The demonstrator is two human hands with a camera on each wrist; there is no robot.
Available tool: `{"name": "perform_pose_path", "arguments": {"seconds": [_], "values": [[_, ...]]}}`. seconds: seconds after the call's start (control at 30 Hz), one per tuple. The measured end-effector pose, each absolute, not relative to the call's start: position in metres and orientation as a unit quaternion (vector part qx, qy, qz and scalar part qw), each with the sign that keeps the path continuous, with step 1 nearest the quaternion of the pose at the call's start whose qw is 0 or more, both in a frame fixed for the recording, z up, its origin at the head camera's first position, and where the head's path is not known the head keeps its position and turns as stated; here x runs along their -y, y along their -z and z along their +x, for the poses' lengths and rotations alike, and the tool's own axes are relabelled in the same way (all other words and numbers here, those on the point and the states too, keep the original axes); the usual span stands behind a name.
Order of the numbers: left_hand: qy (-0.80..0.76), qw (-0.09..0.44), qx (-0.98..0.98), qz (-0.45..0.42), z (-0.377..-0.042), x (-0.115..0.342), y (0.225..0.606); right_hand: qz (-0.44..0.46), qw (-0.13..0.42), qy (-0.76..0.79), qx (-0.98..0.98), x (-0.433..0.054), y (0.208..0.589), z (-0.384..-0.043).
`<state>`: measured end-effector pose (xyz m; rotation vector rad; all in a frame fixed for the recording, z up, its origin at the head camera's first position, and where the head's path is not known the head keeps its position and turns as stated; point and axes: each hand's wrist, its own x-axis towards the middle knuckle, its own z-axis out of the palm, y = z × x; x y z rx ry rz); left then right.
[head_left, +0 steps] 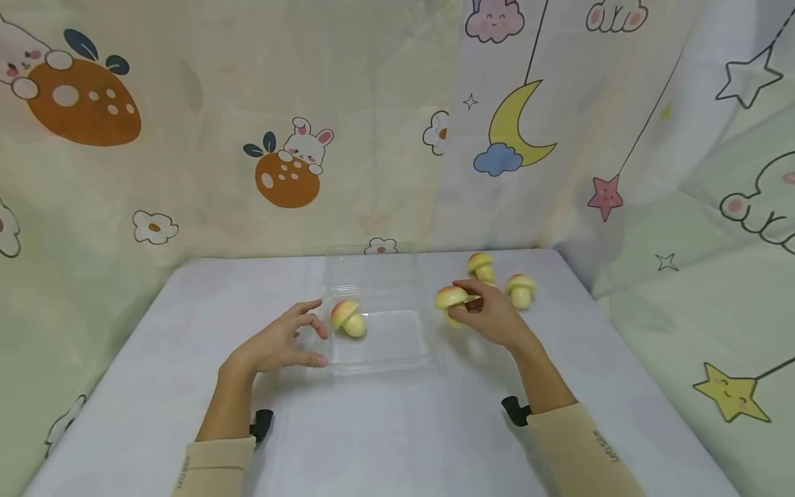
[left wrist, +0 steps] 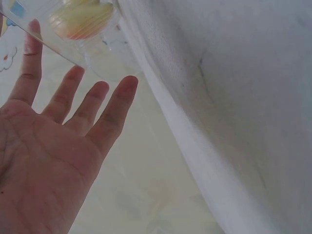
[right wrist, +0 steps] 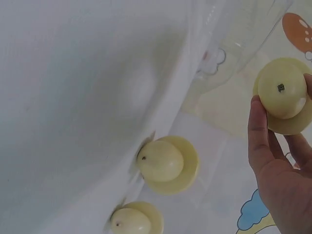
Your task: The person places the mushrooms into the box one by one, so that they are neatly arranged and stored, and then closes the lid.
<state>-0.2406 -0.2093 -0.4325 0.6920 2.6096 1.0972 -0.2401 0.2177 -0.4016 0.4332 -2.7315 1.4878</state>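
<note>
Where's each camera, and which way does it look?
Head: on the person's head, looking forward and down at the table and clear box; left grip, right grip, sleeves show.
Left wrist: on that wrist, looking past the left grip to the boxed mushroom; only that grip shows.
Right wrist: on that wrist, looking at the held mushroom and two more mushrooms; only the right grip shows.
Both head and right wrist show the held mushroom.

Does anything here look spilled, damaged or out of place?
Nothing stands out. One mushroom lies in the clear box, the right hand holds another, and two more mushrooms rest on the table; no spill or damage shows.
</note>
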Motion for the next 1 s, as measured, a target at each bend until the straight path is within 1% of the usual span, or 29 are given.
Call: {"name": "perform_pose_path", "arguments": {"seconds": [0.13, 0.4, 0.6, 1.0], "values": [[-0.378, 0.113, -0.888, 0.235, -0.241, 0.208, 0.433, 0.15, 0.0, -0.484, 0.862, -0.211, 0.402, -0.242], [-0.381, 0.115, -0.887, 0.233, -0.241, 0.208, 0.432, 0.15, -0.03, -0.504, 0.85, -0.193, 0.401, -0.245], [-0.374, 0.111, -0.892, 0.227, -0.236, 0.214, 0.431, 0.176, -0.052, -0.513, 0.839, -0.174, 0.402, -0.248], [-0.381, 0.106, -0.884, 0.249, -0.241, 0.21, 0.432, 0.184, -0.08, -0.498, 0.843, -0.149, 0.403, -0.253]]}}
